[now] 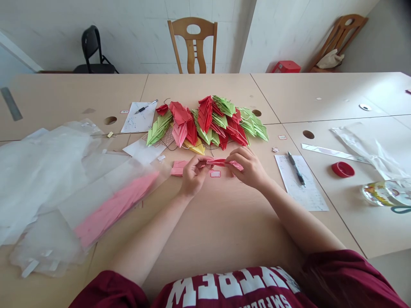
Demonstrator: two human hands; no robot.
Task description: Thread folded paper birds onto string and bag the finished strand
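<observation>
Between my two hands, a little above the table, is a narrow strip of folded pink paper [217,162]. My left hand [195,174] pinches its left end, and my right hand [246,166] grips the right end between thumb and fingers. Flat pink paper [178,168] lies on the table just beyond my left hand, partly hidden by it. A small red-edged label [215,174] rests below the strip. Past my hands lies a heap of folded red, green, pink and yellow paper pieces [205,122], with dark cords among them.
Clear plastic bags [48,167] cover the left side, one holding pink paper [117,205]. A pen [296,168] lies on a written sheet [310,196] at right. Beyond are a red tape ring [343,170] and a clear jar [387,192]. A wooden chair [193,32] stands opposite.
</observation>
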